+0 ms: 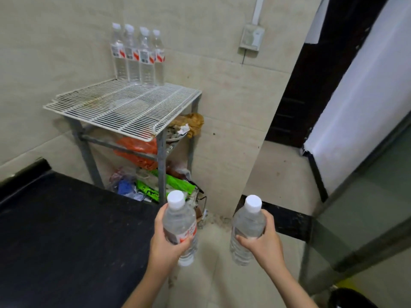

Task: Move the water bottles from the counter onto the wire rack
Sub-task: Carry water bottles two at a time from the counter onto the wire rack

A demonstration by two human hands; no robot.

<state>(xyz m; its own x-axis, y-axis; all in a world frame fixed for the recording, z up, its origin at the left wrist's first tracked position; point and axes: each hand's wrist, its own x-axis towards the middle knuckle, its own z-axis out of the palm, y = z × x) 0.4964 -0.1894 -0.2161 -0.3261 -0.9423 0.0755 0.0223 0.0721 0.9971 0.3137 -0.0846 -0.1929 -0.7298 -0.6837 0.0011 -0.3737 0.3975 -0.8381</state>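
Observation:
My left hand (163, 243) grips a clear water bottle (180, 221) with a white cap and a red-and-white label, held upright over the floor. In my right hand (261, 238) is a second clear bottle (246, 225), also upright with a white cap. Both are low in the view, to the right of the black counter (66, 236). The white wire rack (124, 107) stands ahead in the corner. Several water bottles (138, 56) stand in a row at the back of its top shelf, against the wall.
Orange and green plastic bags (138, 152) and clutter fill the rack's lower shelves. A wall socket (251, 38) is mounted to the right above the rack. A dark doorway (311, 85) and a glass-fronted metal frame (355, 207) lie on the right.

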